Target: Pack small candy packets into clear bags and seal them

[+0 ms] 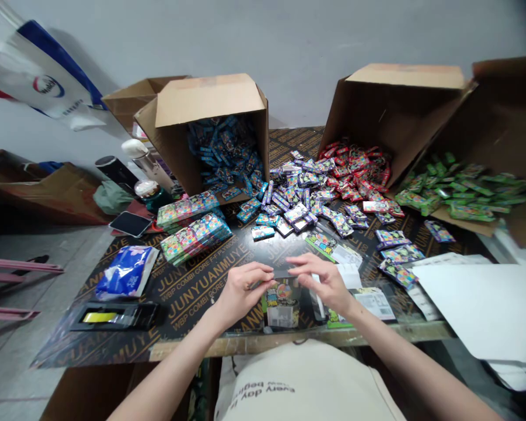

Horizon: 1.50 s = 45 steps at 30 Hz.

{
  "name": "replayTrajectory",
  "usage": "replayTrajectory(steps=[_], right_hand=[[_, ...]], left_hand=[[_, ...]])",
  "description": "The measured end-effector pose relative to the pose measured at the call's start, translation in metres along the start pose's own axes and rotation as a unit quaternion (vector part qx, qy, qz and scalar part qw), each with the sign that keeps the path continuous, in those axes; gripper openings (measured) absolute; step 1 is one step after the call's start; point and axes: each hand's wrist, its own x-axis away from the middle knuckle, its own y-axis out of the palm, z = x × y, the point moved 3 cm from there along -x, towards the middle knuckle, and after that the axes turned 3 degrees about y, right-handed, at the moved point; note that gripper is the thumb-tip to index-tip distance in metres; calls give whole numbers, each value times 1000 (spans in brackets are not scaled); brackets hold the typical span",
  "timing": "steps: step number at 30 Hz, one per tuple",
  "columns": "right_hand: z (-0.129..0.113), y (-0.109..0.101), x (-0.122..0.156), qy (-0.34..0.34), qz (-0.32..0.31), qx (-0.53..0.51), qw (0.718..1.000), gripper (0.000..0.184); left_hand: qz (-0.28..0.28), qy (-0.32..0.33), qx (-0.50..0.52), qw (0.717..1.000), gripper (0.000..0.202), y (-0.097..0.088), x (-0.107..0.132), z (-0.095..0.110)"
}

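At the near edge of the table, my left hand point(245, 287) is closed in a pinch at the upper left edge of a clear plastic bag point(283, 307). A printed card or label shows in or through the bag. My right hand point(323, 285) hovers at the bag's upper right side with its fingers apart; whether a fingertip touches the plastic I cannot tell. Partly under that hand lie more printed bags point(374, 303) with green edges. Just beyond the hands is a loose spread of small purple packets point(296, 213), and another printed bag point(333, 248) lies there.
Open cartons hold blue packets point(228, 152), red packets point(359, 169) and green packets point(469, 187). Filled packs point(197, 237) are stacked at left, near a phone point(130, 223), a blue pouch point(126, 272) and a tape dispenser point(116, 316). White sheets point(486, 304) lie at right.
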Motion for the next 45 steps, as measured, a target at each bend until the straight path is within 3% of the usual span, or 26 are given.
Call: replayTrajectory(steps=[3,5,7,9,10,12,14,16,18,20,22,25,28,31,33,35,40,45], right_hand=[[33,9,-28,39,21,90,995,29],[58,27,-52,23,-24,192,981,44],[79,49,-77,0,-112,278,954,55],[90,68,-100,-21,-178,339,924,61],[92,75,-110,-28,-197,361,911,62],[91,85,-121,-31,-211,391,896,57],[89,90,-121,-17,-203,403,892,51],[88,91,-110,14,-190,407,893,54],[90,85,-93,52,-177,415,891,66],[92,74,-76,83,-158,401,899,75],[95,63,-63,83,-161,349,919,85],[100,53,-50,43,-227,255,939,100],[106,49,-44,34,-245,201,948,93],[100,44,-43,29,-159,142,977,80],[87,38,-42,16,-94,107,990,79],[70,33,-38,4,-68,101,993,82],[34,33,-23,-14,-109,202,973,79],[24,35,-13,-17,-157,212,964,79]], left_hand=[[54,-53,9,997,7,-12,3,-19],[121,-111,28,986,9,-26,11,-42],[221,-181,51,957,15,-43,25,-70],[336,-245,54,908,24,-59,45,-96],[372,-272,45,886,28,-64,56,-106],[390,-310,22,867,31,-69,76,-119],[358,-329,-29,873,29,-68,93,-122],[289,-316,-126,895,27,-63,100,-115],[150,-263,-208,930,31,-51,95,-104],[-29,-186,-217,958,49,-31,83,-93],[-175,-119,-201,957,78,-11,69,-84],[-262,-72,-209,940,100,11,53,-80],[-265,-62,-217,937,94,21,45,-84],[-210,-73,-226,948,92,16,45,-88],[-158,-86,-236,955,94,7,45,-89],[-119,-96,-241,958,97,1,44,-89],[-85,-87,-236,964,100,2,35,-81],[-81,-62,-230,968,100,8,27,-71]])
